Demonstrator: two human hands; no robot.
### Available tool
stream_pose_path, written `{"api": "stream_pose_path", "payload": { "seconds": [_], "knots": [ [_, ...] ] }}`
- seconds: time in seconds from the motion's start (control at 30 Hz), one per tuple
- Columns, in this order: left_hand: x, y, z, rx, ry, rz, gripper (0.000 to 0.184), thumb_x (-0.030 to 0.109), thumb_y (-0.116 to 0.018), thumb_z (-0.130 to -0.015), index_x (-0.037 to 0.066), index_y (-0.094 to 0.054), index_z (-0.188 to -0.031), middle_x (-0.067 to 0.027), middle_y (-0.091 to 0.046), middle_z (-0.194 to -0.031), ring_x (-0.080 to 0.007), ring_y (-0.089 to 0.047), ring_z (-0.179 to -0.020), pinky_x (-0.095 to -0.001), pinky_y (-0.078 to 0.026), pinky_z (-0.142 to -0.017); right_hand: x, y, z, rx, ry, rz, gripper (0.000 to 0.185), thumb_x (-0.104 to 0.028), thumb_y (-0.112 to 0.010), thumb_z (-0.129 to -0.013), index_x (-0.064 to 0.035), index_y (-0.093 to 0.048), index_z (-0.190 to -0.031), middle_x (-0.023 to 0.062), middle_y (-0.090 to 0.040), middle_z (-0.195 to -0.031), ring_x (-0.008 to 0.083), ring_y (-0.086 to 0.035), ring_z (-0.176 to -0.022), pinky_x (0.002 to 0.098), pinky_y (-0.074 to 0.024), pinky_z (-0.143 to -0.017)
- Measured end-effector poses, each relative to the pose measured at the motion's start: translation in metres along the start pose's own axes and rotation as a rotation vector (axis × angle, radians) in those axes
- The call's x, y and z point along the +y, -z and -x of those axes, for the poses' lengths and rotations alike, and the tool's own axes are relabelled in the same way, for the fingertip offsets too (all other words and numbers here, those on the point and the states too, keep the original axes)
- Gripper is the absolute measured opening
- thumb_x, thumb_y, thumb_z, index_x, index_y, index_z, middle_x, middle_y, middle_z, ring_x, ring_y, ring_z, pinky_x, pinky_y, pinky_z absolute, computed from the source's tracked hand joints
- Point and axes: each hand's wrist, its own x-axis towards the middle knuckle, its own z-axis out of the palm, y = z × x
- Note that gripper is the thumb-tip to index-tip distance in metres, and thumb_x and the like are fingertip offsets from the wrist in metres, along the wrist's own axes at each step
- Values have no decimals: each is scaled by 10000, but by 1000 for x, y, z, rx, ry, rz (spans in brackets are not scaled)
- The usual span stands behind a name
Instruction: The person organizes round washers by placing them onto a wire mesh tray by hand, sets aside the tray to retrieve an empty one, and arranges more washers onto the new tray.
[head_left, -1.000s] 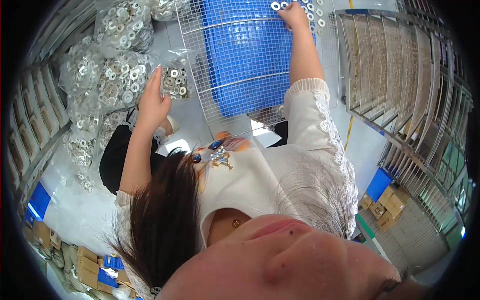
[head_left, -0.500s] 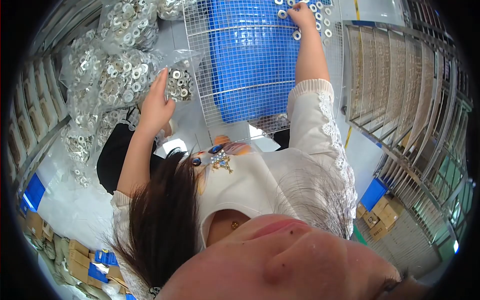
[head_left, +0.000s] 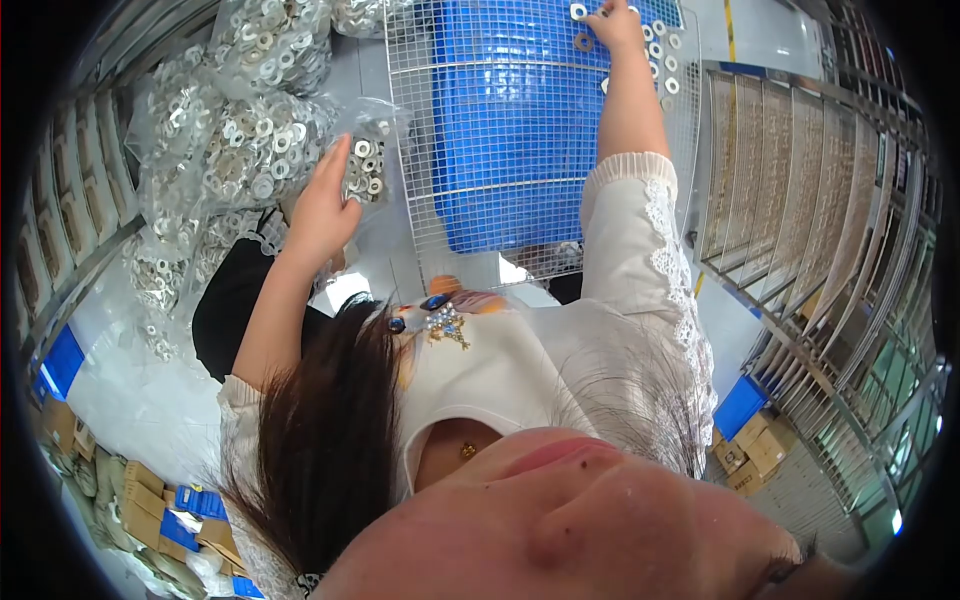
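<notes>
- one long wire mesh rack (head_left: 420,150), pale metal in a square grid, lies before the person; its long axis runs away from the body, its near edge close to the shirt and its far end beyond what i can see.
- a broad blue plastic surface (head_left: 510,130) shows through the wires, lengthwise with them.
- several clear bags (head_left: 170,110), plump with pale rings, slump in a heap off the rack's left edge.
- the left hand (head_left: 325,215) is held out flat, fingers straight and side by side, just beside a smaller bag (head_left: 380,108) of rings; i cannot tell whether they touch.
- the right hand (head_left: 618,28) reaches over the mesh, thumb and fingertips at one ring; whether they pinch it i cannot tell.
- loose rings (head_left: 671,58), whitish, flat and round with a hole through the middle, lie on the rack around that hand, faces up; round as they are, only their ragged lines have direction, along the right edge. open room lies leftward, over bare mesh. one duller ring (head_left: 583,48) sits nearer the person.
</notes>
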Motion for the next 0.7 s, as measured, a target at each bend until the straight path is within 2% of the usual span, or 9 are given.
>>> {"api": "stream_pose_path", "payload": {
  "seconds": [0.13,0.2,0.27,0.4,0.47,0.53,0.57,0.67,0.7],
  "knots": [
    [3,1,0,-28,46,59,706,-9,-455,-709,48,-272,-1388,-173,-337,-1400,-294,-415,-1230,-308,-436,-860,-21,5,12,32,49,-162,445,-277,-665,-663,-14,-563,-1006,229,-619,-954,355,-596,-912,406,-472,-807],
    [1,-1,1,-14,-4,21,708,-8,-458,-708,48,-272,-1388,-167,-341,-1401,-287,-445,-1201,-302,-445,-828,-7,-24,-4,-15,85,-251,428,-268,-646,-664,-16,-571,-1002,222,-621,-943,362,-594,-906,408,-470,-810],
    [0,-1,1,1,-27,3,708,-6,-458,-708,49,-271,-1389,-168,-341,-1400,-291,-449,-1195,-304,-445,-830,-6,-33,-9,41,255,30,447,-264,-636,-664,-19,-565,-1031,215,-622,-943,361,-591,-912,417,-467,-814],
    [-5,-1,2,23,-50,-47,710,-2,-460,-708,49,-269,-1389,-174,-338,-1400,-304,-461,-1177,-311,-444,-838,-18,-11,4,79,148,-136,417,-279,-609,-690,-26,-577,-1021,206,-618,-960,348,-588,-935,412,-468,-807],
    [-4,1,3,8,-18,-14,711,-1,-462,-707,47,-267,-1389,-178,-337,-1399,-306,-466,-1171,-315,-443,-842,-23,8,15,-1,52,-52,410,-281,-588,-704,-40,-570,-1036,197,-609,-986,337,-592,-933,405,-468,-801],
    [-1,2,3,-11,11,23,712,0,-463,-707,45,-266,-1389,-183,-335,-1399,-308,-470,-1164,-318,-442,-845,-11,15,15,-312,-16,-118,394,-270,-583,-733,-68,-560,-1070,193,-600,-1006,334,-592,-934,417,-466,-807],
    [0,3,3,-15,11,34,711,0,-464,-706,44,-267,-1388,-187,-335,-1397,-308,-472,-1161,-319,-442,-844,-2,8,14,-289,24,-14,363,-313,-615,-732,-124,-607,-1041,74,-670,-872,222,-652,-744,379,-498,-731],
    [-2,2,5,-6,-6,34,711,0,-465,-705,42,-269,-1387,-192,-337,-1394,-309,-475,-1159,-320,-445,-840,12,-9,17,-302,50,22,428,-340,-650,-706,-125,-593,-1072,92,-666,-818,209,-652,-708,360,-500,-719],
    [-3,2,5,5,-20,19,710,0,-465,-705,42,-270,-1386,-193,-340,-1392,-309,-475,-1159,-319,-447,-836,12,-13,19,-294,78,-4,464,-341,-658,-701,-115,-574,-1098,118,-662,-849,235,-652,-773,369,-498,-746]
  ]
}}
